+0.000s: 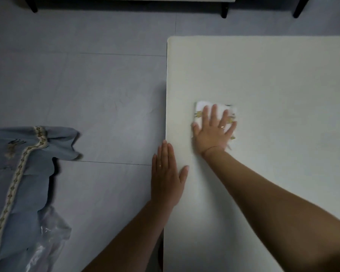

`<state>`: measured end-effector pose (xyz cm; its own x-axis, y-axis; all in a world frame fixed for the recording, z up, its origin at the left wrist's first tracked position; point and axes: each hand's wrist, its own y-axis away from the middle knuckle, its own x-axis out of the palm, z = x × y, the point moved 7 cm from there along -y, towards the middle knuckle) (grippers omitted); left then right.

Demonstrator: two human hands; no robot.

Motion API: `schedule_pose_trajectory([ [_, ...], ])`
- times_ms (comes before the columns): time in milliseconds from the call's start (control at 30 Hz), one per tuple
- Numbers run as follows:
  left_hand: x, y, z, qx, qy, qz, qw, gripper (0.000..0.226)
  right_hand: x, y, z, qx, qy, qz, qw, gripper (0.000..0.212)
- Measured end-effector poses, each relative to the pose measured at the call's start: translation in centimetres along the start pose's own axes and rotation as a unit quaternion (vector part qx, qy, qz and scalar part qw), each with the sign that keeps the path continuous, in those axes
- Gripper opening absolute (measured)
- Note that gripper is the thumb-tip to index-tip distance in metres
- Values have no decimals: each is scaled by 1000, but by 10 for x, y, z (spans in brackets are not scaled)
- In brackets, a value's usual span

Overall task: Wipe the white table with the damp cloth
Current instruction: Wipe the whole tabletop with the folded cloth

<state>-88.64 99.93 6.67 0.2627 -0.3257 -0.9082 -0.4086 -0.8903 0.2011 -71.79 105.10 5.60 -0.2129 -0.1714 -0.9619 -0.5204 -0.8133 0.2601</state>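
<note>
lower left of the frame: a blue fabric (18, 173) with a patterned woven trim lies on the grey tiled floor (106, 95), and a piece of clear plastic film (47, 236) lies against its lower edge. upper edge of the frame: dark furniture legs (224, 10) stand on the floor under a pale seat or bench. centre: the left hand (167, 177) lies flat with fingers together and straight, resting on the left edge of the white table (283, 79); its thumb lies on the tabletop and its outer fingers overhang the edge; it grasps nothing, and a ring shows on one finger. right of centre: the right hand (214, 132) is spread flat, fingers apart, pressing palm-down on the folded white cloth (199, 108), which has small yellowish printed marks; the hand is not closed around the cloth but holds it down against the tabletop, and it too wears a ring. the cloth lies on the table near its left edge, at mid-height of the frame, slightly blurred. right side: bare tabletop.
</note>
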Motion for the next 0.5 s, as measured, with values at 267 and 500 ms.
schedule_pose_trajectory([
  [267,-4,-38,-2,-2,-4,-3,1000,74,-15,-36,-10,-240,79,-7,968,59],
  [500,0,-38,-3,-4,9,-2,1000,76,-10,-42,33,18,-46,-5,999,59],
])
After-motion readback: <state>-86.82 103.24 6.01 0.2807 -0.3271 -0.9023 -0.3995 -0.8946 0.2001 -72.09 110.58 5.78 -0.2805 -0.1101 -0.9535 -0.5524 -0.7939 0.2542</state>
